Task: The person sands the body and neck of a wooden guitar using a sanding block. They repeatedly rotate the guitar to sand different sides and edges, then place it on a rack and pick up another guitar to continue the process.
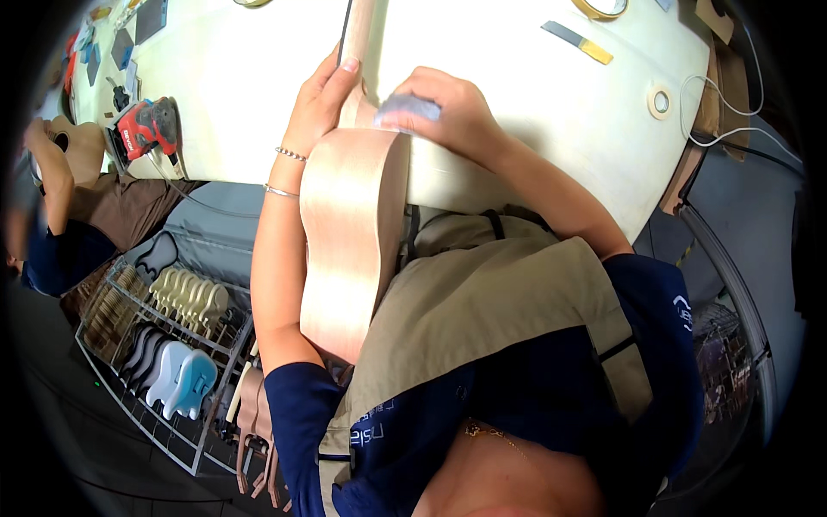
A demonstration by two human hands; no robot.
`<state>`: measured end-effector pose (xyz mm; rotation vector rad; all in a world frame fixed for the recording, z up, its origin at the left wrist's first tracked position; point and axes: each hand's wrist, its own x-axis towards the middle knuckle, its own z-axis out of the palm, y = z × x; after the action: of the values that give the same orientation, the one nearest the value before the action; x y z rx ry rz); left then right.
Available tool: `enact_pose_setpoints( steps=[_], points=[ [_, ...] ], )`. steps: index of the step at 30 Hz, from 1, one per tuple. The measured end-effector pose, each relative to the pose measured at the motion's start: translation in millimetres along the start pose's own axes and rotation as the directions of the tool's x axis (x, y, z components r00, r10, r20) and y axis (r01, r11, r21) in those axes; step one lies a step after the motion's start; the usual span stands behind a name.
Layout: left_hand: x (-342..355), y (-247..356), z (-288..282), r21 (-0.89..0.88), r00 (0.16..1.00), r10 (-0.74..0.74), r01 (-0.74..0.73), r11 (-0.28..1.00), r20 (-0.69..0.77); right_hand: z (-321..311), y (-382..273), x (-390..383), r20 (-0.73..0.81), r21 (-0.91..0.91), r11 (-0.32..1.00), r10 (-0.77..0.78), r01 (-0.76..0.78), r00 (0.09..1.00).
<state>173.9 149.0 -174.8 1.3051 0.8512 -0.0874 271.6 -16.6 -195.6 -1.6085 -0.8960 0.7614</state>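
At 9 to 10 o'clock from centre, an unfinished wooden guitar (343, 228) lies along a worker's left forearm, its neck pointing to 12 over a pale worktable (560, 112). The left hand (323, 99), at 11, curls around the neck near the heel; the right hand (461, 112), at 12, blurred, closes on a grey pad (409, 107) beside that joint. A red power sander (148, 131) sits at 10.

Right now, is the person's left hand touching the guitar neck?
Touching. The head view shows the left hand holding the guitar neck, with the thumb lying directly against it and no gap between.
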Motion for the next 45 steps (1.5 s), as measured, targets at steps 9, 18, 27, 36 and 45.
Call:
enact_pose_setpoints(
  steps=[9,18,27,36,45],
  points=[
    [-2,-1,1,0.027,1.0,0.003,-0.003,1.0,-0.005,-7,14,9,-0.094,-0.093,0.996,-0.003,-0.006,0.996],
    [2,0,-1,0.003,0.999,0.044,-0.044,0.999,0.02,9,-16,17,0.039,-0.132,0.983,-0.121,0.125,0.992],
    [-2,-3,3,-0.028,0.999,0.044,-0.044,0.999,0.021,0,-21,22,0.184,-0.116,0.992,-0.018,0.04,0.983],
    [-2,1,4,-0.045,1.0,0.028,-0.028,0.999,0.012,-11,-13,15,0.236,0.049,0.989,0.125,-0.14,0.964],
    [-5,0,5,-0.006,0.997,0.073,-0.073,0.997,0.004,-69,29,-15,-0.199,-0.219,0.884,0.374,-0.413,0.906]
  ],
)
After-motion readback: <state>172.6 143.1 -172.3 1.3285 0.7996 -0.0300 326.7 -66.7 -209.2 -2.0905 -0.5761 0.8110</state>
